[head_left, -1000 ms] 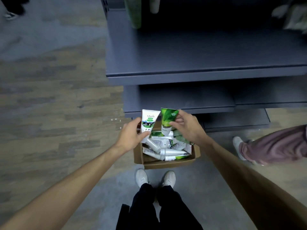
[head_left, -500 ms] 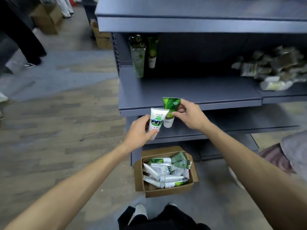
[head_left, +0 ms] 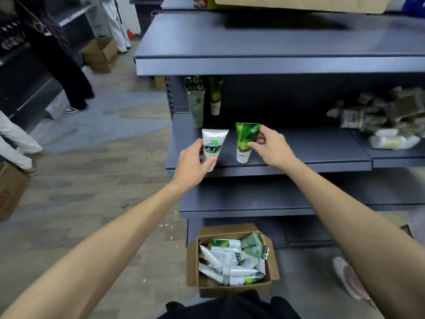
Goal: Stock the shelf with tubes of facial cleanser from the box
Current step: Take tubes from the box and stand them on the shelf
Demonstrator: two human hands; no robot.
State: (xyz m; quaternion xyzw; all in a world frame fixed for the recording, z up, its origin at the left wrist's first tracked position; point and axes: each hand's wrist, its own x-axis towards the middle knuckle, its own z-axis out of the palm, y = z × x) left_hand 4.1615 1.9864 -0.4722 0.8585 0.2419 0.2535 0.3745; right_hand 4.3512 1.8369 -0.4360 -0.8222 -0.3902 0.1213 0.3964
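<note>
The left hand [head_left: 193, 164] has its fingers curled around a white tube [head_left: 213, 147] with a green and blue picture and the word LYOLAH. The right hand [head_left: 270, 146] pinches a bright green tube [head_left: 245, 141] with a white cap at the bottom. Both tubes stand upright, cap down, at the front of the grey shelf [head_left: 310, 153]. Two more tubes [head_left: 204, 102] stand at the back. Below on the floor sits a cardboard box [head_left: 230, 288] full of tubes.

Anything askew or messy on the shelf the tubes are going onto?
Yes. At the right end of the shelf, a heap of packets lies jumbled rather than lined up. The white tube and green tube are held upright, cap down.
</note>
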